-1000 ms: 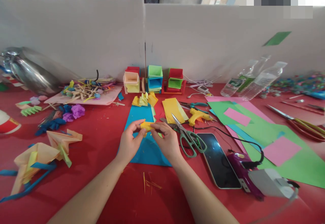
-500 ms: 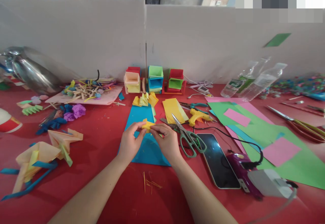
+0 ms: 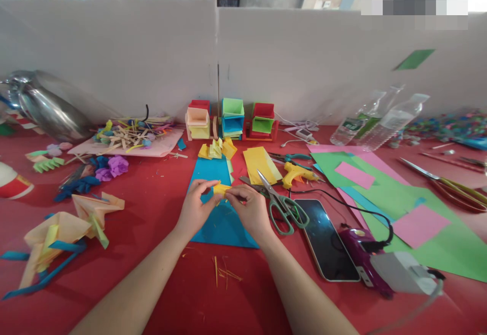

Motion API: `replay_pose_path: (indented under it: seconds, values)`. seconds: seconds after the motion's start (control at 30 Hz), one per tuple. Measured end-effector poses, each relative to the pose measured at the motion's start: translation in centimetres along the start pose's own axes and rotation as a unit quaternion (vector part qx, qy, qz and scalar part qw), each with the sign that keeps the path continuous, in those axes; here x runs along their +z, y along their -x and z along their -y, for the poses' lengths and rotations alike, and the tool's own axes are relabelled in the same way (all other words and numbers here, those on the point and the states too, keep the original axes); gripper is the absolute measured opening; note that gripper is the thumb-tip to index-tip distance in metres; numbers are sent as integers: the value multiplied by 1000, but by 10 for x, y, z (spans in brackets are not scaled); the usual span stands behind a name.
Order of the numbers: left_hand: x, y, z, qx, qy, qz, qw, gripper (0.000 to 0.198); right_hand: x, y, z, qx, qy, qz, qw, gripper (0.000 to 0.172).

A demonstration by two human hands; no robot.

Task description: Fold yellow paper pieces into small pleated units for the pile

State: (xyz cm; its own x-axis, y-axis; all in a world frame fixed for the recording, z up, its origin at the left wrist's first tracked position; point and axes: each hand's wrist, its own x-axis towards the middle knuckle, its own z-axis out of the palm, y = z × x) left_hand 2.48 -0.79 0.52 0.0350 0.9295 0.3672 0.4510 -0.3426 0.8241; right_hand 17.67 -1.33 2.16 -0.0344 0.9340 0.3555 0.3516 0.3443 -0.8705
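Observation:
Both my hands meet over a blue paper sheet (image 3: 222, 226) on the red table (image 3: 152, 198). My left hand (image 3: 195, 209) and my right hand (image 3: 250, 211) each pinch one end of a small folded yellow paper piece (image 3: 220, 189), held just above the sheet. The fingers of both hands are closed on it. Green-handled scissors (image 3: 281, 204) lie right beside my right hand. A pile of similar folded yellow pieces (image 3: 217, 149) and flat yellow paper (image 3: 259, 163) lie farther back.
A phone (image 3: 326, 237), a yellow glue gun (image 3: 299, 173), a purple device (image 3: 361, 254) with a black cable, green and pink sheets (image 3: 411, 213) and two bottles (image 3: 380, 119) lie to the right. Small paper boxes (image 3: 232, 117) stand by the white divider. Paper crafts (image 3: 61, 233) lie left.
My fingers have shifted slightly on the yellow piece, which has turned a little between them. Both hands stay in the same place over the blue sheet.

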Motion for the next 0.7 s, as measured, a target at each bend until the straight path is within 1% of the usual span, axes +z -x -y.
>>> replay_pose_path:
  seconds: [0.07,0.13,0.2,0.4,0.53,0.7]
  values:
    - [0,-1,3,5,-13,12,1000,32,0,0,0,-7,2,4,1000,12]
    - [0,-1,4,6,-1,41,999,33,0,0,-1,-14,6,8,1000,13]
    - [0,-1,5,-8,25,73,997,36,0,0,-1,-16,9,9,1000,13]
    - [-1,0,6,-47,93,134,985,46,-1,-1,-1,16,-9,8,1000,12]
    - [-1,0,7,-92,170,145,970,51,-3,-2,1,48,-51,17,997,11]
    - [0,-3,4,-129,222,130,958,46,-3,-1,0,69,-82,29,994,13]
